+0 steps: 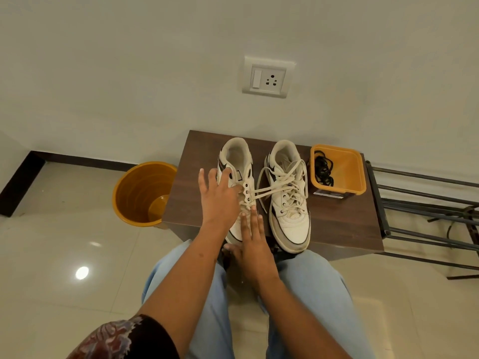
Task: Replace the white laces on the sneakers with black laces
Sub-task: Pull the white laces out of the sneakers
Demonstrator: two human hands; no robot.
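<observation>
Two white sneakers with black trim stand side by side on a small dark wooden table (337, 224), toes toward me. The left sneaker (237, 156) has most of its eyelets bare, and a white lace (272, 189) runs from it across to the right sneaker (290, 203), which is laced in white. My left hand (217, 198) lies over the left sneaker's middle with fingers spread, the thumb by the eyelets. My right hand (251, 237) rests flat on that sneaker's toe with straight fingers. Black laces (323, 168) lie coiled in an orange square tub (348, 174) to the right of the sneakers.
An orange round bin (142, 194) stands on the tiled floor left of the table. A dark metal rack (425, 211) stands to the right. A wall with a socket plate (268, 77) is behind the table. My knees in light jeans sit under the table's near edge.
</observation>
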